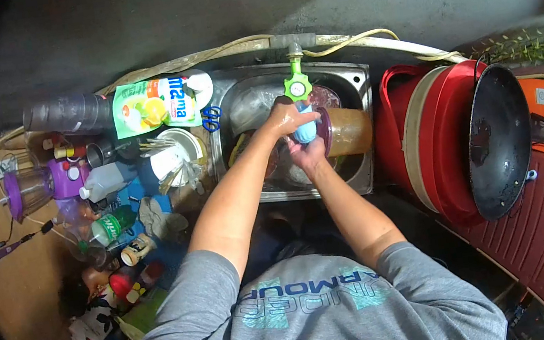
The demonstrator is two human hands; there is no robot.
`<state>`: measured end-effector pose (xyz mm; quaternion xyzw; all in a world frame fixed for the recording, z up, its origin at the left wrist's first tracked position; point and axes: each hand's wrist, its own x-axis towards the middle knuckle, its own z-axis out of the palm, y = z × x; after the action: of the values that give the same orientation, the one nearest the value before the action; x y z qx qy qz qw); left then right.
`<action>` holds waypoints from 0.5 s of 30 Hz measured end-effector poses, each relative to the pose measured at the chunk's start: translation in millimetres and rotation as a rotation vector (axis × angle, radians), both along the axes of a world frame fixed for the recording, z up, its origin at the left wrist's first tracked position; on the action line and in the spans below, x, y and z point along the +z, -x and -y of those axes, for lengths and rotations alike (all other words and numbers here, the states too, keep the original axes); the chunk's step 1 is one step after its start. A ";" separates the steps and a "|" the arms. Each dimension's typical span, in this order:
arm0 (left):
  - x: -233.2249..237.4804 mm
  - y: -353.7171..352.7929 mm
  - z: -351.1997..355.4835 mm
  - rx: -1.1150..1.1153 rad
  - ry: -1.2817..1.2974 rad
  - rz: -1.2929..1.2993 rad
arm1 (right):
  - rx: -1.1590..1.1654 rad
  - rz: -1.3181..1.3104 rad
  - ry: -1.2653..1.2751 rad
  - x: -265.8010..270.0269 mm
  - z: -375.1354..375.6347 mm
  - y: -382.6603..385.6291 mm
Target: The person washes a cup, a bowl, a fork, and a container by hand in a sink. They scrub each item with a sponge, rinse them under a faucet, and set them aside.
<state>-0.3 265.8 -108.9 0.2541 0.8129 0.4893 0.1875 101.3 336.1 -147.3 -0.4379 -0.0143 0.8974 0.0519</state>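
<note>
The light-blue item (pixel 306 127) is positioned over the metal sink (pixel 364 91), directly below the green-handled faucet (pixel 298 88). The left hand (pixel 286 118) is partly closed, with its fingers over the item's upper part. The right hand (pixel 309 154) contacts the near side; its fingers are partly hidden, so its degree of closure cannot be determined. A purple-rimmed container (pixel 350 130) lies on its side just right of the item. The refill pouch (pixel 150 106) is located left of the sink.
</note>
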 end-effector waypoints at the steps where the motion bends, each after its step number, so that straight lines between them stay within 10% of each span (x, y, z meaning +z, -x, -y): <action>1: 4.3 -1.7 -1.0 0.006 -0.002 0.004 | -0.027 -0.023 0.030 2.2 2.0 -4.5; 8: 24.3 -13.0 14.4 0.126 -0.197 0.250 | 0.017 -0.055 0.049 -8.0 -12.8 2.2; 11: 36.3 -20.2 30.0 0.248 -0.356 0.832 | 0.188 -0.341 0.133 -23.9 -18.1 12.5; 15: 18.1 -28.6 24.4 0.001 -0.756 0.982 | 0.433 -0.772 -0.455 -40.0 -33.1 31.0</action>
<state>28.3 241.4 -90.8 0.0480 0.4023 0.8033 0.4365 70.4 369.3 -187.3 -0.0382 -0.2803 0.9583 -0.0399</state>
